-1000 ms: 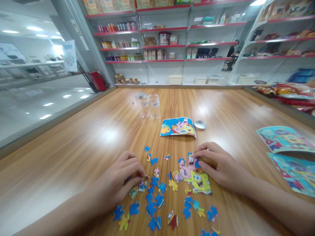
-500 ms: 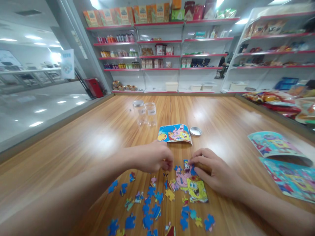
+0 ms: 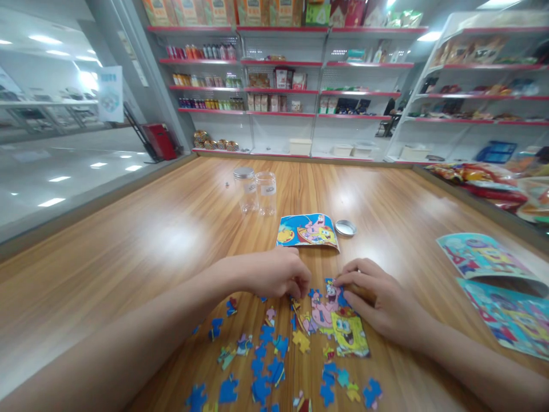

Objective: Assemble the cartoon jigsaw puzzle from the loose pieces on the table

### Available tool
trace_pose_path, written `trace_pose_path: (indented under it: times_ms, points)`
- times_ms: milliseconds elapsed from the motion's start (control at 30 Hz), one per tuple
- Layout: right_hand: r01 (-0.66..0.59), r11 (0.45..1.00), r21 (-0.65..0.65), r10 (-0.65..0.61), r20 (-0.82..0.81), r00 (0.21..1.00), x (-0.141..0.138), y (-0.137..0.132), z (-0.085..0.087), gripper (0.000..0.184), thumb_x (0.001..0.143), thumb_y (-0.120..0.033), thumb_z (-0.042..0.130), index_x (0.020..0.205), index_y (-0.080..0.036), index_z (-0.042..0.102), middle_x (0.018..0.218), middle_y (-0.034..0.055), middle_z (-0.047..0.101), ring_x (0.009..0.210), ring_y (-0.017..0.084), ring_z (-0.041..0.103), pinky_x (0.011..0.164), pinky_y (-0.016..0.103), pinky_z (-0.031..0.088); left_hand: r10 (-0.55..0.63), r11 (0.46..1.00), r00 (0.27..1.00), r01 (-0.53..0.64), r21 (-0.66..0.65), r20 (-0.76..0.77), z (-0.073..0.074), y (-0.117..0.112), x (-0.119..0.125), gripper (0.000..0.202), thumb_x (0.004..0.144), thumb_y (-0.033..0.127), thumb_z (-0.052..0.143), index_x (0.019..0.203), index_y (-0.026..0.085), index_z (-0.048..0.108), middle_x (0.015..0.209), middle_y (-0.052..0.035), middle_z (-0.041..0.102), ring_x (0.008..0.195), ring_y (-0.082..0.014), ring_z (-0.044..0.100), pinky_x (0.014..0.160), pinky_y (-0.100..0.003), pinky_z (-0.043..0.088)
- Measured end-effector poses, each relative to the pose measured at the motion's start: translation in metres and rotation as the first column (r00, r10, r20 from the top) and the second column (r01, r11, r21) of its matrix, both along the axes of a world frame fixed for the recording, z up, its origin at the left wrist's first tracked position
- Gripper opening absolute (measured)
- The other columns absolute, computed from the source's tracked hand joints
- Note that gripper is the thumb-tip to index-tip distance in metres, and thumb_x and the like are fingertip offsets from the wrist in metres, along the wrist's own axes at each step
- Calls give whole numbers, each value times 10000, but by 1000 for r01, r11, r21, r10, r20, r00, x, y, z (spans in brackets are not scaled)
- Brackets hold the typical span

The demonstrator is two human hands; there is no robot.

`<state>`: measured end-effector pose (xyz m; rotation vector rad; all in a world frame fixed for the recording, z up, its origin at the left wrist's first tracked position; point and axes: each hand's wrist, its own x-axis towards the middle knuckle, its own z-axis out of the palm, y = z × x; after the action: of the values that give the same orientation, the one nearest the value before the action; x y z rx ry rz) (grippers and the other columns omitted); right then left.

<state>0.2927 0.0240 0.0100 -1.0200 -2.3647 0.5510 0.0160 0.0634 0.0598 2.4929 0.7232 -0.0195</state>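
Observation:
A joined section of jigsaw puzzle (image 3: 348, 333) lies flat on the table, showing a yellow sponge character and a pink figure. My right hand (image 3: 380, 294) is curled at its upper right edge, with thumb and fingertips against the pieces. Just left of this section, my left hand (image 3: 281, 273) points its fingers down in a pinch. Under those fingertips is a small brown and blue puzzle piece (image 3: 295, 312), partly hidden by them. Close below are a yellow piece (image 3: 301, 341) and a pink piece (image 3: 270, 315). Several loose blue pieces (image 3: 261, 389) spread nearer to me.
Beyond my hands lies a curled picture card (image 3: 306, 232), beside a round metal lid (image 3: 345, 228). Two clear jars, one lidded (image 3: 246, 191) and one uncovered (image 3: 266, 194), stand farther back. Two more picture sheets (image 3: 506, 315) are at the right. Stocked shelves (image 3: 281, 90) rise behind the table.
My left hand has shifted slightly right, closer to the joined section, with the small piece at its fingertips. My right hand keeps its place on the section. The camera view has tilted a little.

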Motion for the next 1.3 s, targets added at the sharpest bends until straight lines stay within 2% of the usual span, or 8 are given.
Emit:
trace_pose_path:
  times_ms: [300, 467, 633, 800, 967, 1067, 1200, 1300]
  points:
    - [-4, 1000, -4, 4, 6, 1000, 0, -1, 1, 251, 925, -128, 559, 1112, -240, 683, 1093, 89, 602, 1017, 231, 590, 864, 410, 525, 27, 999, 1000, -27, 43, -14, 3, -2, 4, 160, 867, 99, 677, 996, 189, 705, 939, -39, 719, 963, -183, 596, 798, -296, 457]
    - [-11, 1000, 7, 11, -2, 1000, 0, 0, 0, 262, 925, -125, 560, 1125, -242, 684, 1094, 93, 605, 1020, 233, 593, 859, 408, 532, 21, 1000, 1000, -20, 15, -21, 5, -6, 9, 237, 865, 108, 694, 1080, 202, 665, 908, -9, 728, 992, -204, 586, 850, -341, 437]
    - [-18, 1000, 15, 18, -7, 1000, 0, 0, -1, 272, 918, -116, 567, 1124, -249, 686, 1094, 92, 615, 1013, 237, 602, 855, 414, 537, 3, 1000, 999, -2, 13, -35, 8, -9, 10, 184, 861, 105, 702, 1008, 213, 685, 894, -2, 727, 957, -194, 600, 827, -335, 428]
    - [-10, 1000, 10, 10, 0, 1000, 0, 0, 0, 272, 920, -118, 563, 1124, -248, 687, 1095, 87, 612, 1019, 233, 600, 863, 412, 532, 36, 999, 998, -34, 27, -50, 10, -6, 7, 198, 853, 135, 728, 1038, 200, 697, 942, -27, 716, 969, -192, 611, 798, -305, 447]
    - [-12, 1000, 2, 12, -1, 1000, 0, -1, 1, 259, 927, -128, 559, 1118, -248, 685, 1101, 87, 610, 1021, 231, 601, 867, 411, 530, 64, 994, 994, -56, 97, -84, 10, -2, 3, 127, 863, 125, 707, 971, 192, 713, 913, -34, 719, 978, -201, 606, 813, -315, 436]
    - [-15, 1000, 8, 15, -2, 1000, 0, 0, 0, 256, 929, -128, 556, 1113, -250, 686, 1101, 87, 610, 1027, 233, 600, 868, 413, 530, 55, 995, 994, -46, 93, -96, 18, -1, -2, 98, 844, 125, 732, 906, 198, 715, 895, -12, 724, 937, -184, 613, 821, -317, 421]
    - [-16, 1000, 13, 16, -4, 1000, 0, 0, 0, 260, 930, -130, 555, 1123, -253, 680, 1113, 89, 602, 1037, 234, 594, 872, 416, 529, 71, 997, 983, -64, 46, -170, 31, -2, -14, 128, 797, 129, 782, 872, 208, 716, 874, 15, 723, 866, -159, 624, 753, -286, 405]
    - [-17, 1000, 6, 17, -5, 1000, 0, 0, -1, 259, 931, -128, 555, 1126, -249, 676, 1114, 91, 598, 1033, 233, 591, 869, 418, 530, 133, 989, 967, -114, 99, -215, 35, 1, -20, 125, 784, 153, 793, 867, 209, 718, 859, 16, 720, 850, -160, 625, 724, -277, 393]
